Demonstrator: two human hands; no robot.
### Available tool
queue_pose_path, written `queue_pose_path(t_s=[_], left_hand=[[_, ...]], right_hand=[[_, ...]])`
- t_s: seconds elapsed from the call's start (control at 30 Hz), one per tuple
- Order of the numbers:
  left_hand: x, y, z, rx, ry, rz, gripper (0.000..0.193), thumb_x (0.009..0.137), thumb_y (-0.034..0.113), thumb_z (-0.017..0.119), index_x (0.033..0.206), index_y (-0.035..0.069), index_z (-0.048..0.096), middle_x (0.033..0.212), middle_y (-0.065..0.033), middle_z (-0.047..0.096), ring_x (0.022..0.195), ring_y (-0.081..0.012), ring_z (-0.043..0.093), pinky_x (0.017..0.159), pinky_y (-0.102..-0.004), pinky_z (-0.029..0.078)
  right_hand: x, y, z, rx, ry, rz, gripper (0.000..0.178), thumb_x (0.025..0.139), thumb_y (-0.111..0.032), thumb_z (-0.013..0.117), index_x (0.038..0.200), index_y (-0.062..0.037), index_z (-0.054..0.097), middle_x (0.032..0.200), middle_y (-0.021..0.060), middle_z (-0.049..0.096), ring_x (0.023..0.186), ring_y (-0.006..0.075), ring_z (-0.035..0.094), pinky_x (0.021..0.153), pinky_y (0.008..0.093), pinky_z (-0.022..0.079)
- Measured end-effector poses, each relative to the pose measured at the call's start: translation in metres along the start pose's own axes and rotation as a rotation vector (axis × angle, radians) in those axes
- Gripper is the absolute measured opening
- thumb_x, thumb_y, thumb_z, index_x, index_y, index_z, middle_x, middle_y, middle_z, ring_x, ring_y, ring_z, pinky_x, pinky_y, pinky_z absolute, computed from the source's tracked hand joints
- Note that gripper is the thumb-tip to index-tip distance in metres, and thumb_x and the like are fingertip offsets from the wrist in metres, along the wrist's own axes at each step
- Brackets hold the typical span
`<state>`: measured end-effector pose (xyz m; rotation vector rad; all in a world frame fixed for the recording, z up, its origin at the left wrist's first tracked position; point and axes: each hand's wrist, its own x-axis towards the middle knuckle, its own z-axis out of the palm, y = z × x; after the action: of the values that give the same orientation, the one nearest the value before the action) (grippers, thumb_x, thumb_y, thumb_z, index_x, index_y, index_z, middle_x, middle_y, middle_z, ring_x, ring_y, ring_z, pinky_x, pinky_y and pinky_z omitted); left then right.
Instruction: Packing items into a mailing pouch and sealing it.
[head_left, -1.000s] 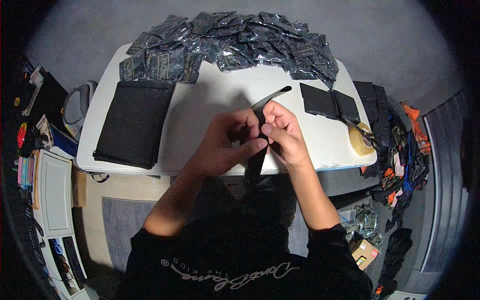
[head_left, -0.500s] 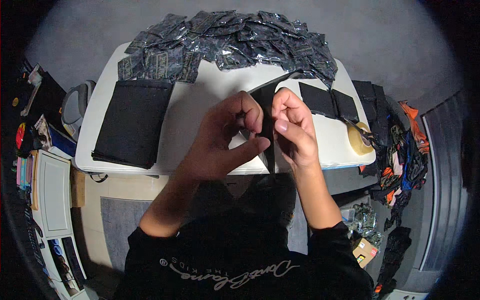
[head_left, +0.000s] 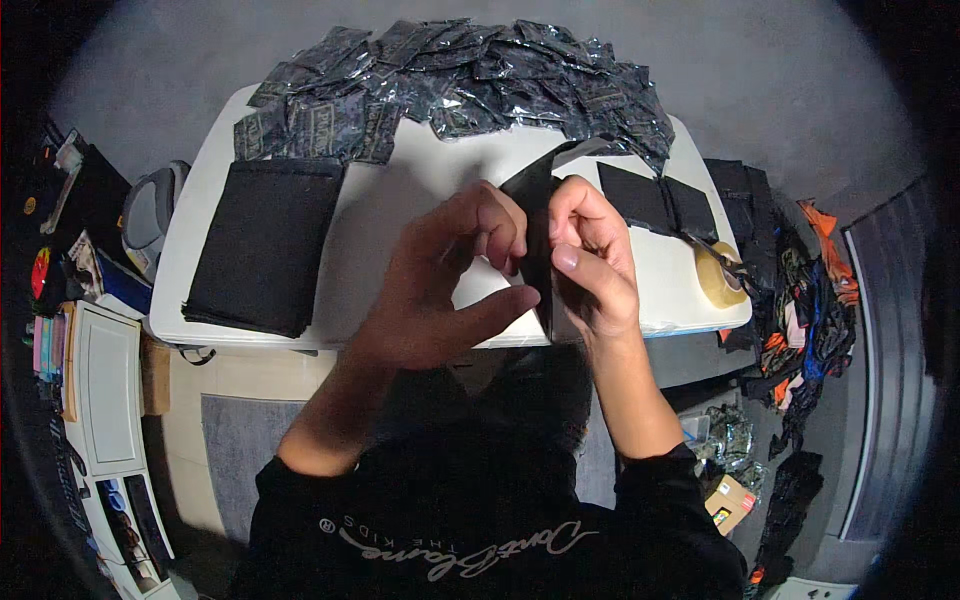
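Note:
A thin black flat piece [head_left: 530, 184], perhaps a pouch or a folded sheet, stands on edge between my hands over the middle of the white table. My right hand [head_left: 598, 250] grips its right side, thumb and curled fingers closed against it. On the other side, my left hand [head_left: 440, 265] has its fingers curled in against the piece, with the thumb tip lower down at its edge. Part of the piece is hidden behind the fingers. A stack of black flat pieces [head_left: 262, 245] lies left of my hands, and smaller black pieces [head_left: 640, 197] lie to the right.
Dark patterned packets in shiny clear wrapping [head_left: 480, 75] are heaped along the far edge of the white table [head_left: 385, 215]. A roll of tape [head_left: 718, 277] sits at the right edge beside scissors. Dark and orange cloth [head_left: 800, 310] is piled beyond that. At left stands a white cabinet [head_left: 108, 385].
The black piece has turned so that more of its face shows. My left hand's fingertips and thumb have shifted slightly against it, and the right hand has barely moved.

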<state>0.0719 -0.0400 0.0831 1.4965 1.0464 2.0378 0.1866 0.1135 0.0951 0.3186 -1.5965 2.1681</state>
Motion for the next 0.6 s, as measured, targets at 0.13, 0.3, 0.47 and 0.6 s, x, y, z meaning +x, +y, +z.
queue_pose_path(t_s=[0.13,0.3,0.47,0.6], left_hand=[[0.001,0.005,0.002,0.149,0.012,0.106,0.032,0.077,0.005,0.083,0.098,0.008,0.059,0.101,-0.0052,0.054,0.099,-0.0157,0.055,0.087,-0.0317,0.046],[0.001,0.014,0.007,0.34,0.079,0.183,0.03,0.075,0.012,0.087,0.096,0.009,0.066,0.108,-0.0085,0.057,0.109,-0.0207,0.058,0.091,-0.0348,0.048],[-0.004,0.023,0.013,0.476,0.08,0.212,0.022,0.075,0.016,0.089,0.084,0.01,0.069,0.11,-0.0101,0.058,0.099,-0.0188,0.061,0.084,-0.0344,0.049],[-0.005,0.024,0.017,0.422,0.064,0.204,0.022,0.076,0.016,0.089,0.081,0.009,0.068,0.11,-0.0095,0.059,0.093,-0.018,0.062,0.079,-0.0313,0.049]], right_hand=[[0.001,-0.002,0.006,-0.063,0.025,-0.112,0.021,0.082,-0.001,0.067,0.1,-0.0041,0.055,0.101,0.0054,0.053,0.097,0.0108,0.053,0.086,0.0256,0.04],[-0.009,0.003,0.008,-0.194,0.066,-0.18,0.029,0.075,-0.003,0.073,0.099,-0.0024,0.058,0.103,0.0053,0.045,0.099,0.0146,0.048,0.088,0.0254,0.035],[-0.015,-0.004,0.011,-0.302,0.03,-0.268,0.031,0.068,-0.002,0.077,0.095,-0.0022,0.062,0.104,0.007,0.048,0.097,0.0172,0.05,0.087,0.0255,0.036],[-0.02,-0.012,0.015,-0.522,0.057,-0.331,0.031,0.063,-0.005,0.08,0.089,-0.0046,0.065,0.101,0.0091,0.055,0.092,0.0194,0.053,0.081,0.0269,0.039]])
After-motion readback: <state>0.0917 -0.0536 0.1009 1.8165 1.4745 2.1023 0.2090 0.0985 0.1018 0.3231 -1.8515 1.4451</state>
